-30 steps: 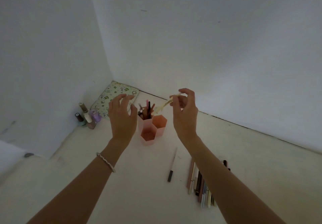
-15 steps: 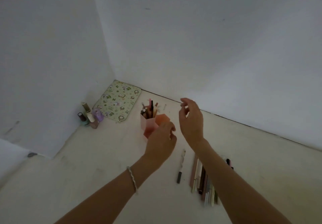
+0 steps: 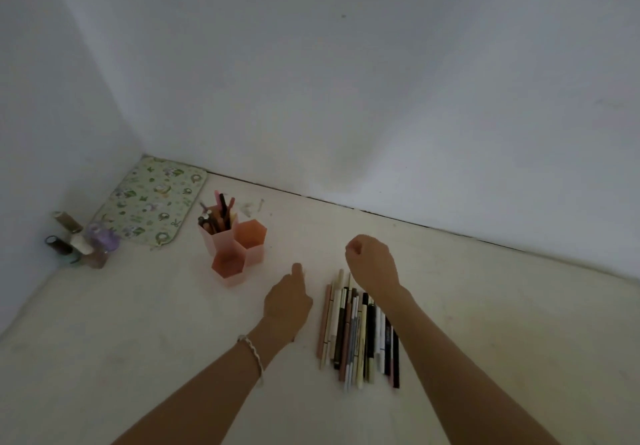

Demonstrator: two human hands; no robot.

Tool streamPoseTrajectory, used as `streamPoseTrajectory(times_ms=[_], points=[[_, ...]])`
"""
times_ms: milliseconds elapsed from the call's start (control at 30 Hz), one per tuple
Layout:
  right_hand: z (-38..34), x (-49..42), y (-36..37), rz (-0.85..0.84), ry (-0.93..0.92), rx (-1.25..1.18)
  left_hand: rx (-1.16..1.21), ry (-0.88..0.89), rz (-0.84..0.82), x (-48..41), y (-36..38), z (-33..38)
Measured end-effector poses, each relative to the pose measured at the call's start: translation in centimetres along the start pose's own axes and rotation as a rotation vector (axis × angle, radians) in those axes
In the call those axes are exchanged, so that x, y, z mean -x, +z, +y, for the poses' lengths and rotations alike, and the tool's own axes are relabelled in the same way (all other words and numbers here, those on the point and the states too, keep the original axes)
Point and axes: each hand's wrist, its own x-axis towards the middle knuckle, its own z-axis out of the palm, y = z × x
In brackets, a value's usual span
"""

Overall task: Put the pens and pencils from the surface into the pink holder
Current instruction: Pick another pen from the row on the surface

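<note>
arms: both bare, no sleeves | left wrist: thin pale bracelet (image 3: 254,354), possibly beaded or braided | right wrist: bare

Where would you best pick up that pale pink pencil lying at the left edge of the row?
Probably by the middle of its shaft, coming from above and from its open left side. The pale pink pencil lies flat on the whitish surface, its right side tight against the other pens, so only the left gives finger room. The left hand is nearest.
</note>
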Motion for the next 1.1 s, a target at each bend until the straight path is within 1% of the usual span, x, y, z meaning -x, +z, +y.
streamPoseTrajectory(times_ms=[100, 167, 233, 333, 633, 800, 900, 967, 1033, 1100], points=[[1.1, 0.1, 1.4, -0.234, 0.095, 0.263, 0.145, 0.072, 0.123, -0.3, -2.0, 0.4], [1.4, 0.7, 2.6, -0.309, 0.115, 0.356, 0.169, 0.130, 0.148, -0.2, -3.1, 0.7], [1.3, 1.4, 3.6, -0.310, 0.091, 0.419, 0.191, 0.167, 0.158, 0.0, -3.7, 0.9], [1.0, 1.9, 4.7, -0.257, 0.062, 0.463, 0.240, 0.197, 0.171, 0.3, -4.2, 1.2], [0.2, 1.3, 5.4, -0.193, 0.061, 0.371, 0.307, 0.201, 0.219, 0.8, -5.4, 0.5], [-0.2, 1.6, 6.6, -0.168, 0.102, 0.328, 0.316, 0.219, 0.249, 1.2, -5.8, 0.1], [0.0, 1.4, 7.2, -0.181, 0.158, 0.235, 0.333, 0.227, 0.289, 1.5, -6.0, 0.0], [0.0, 1.1, 6.8, -0.174, 0.198, 0.126, 0.373, 0.224, 0.325, 1.9, -6.8, 0.3], [-0.6, 0.8, 5.6, -0.089, 0.187, 0.005, 0.416, 0.199, 0.401, 2.1, -8.4, 0.3], [-1.8, 0.7, 3.8, 0.071, 0.137, -0.089, 0.466, 0.190, 0.543, 2.1, -10.9, 0.0]])
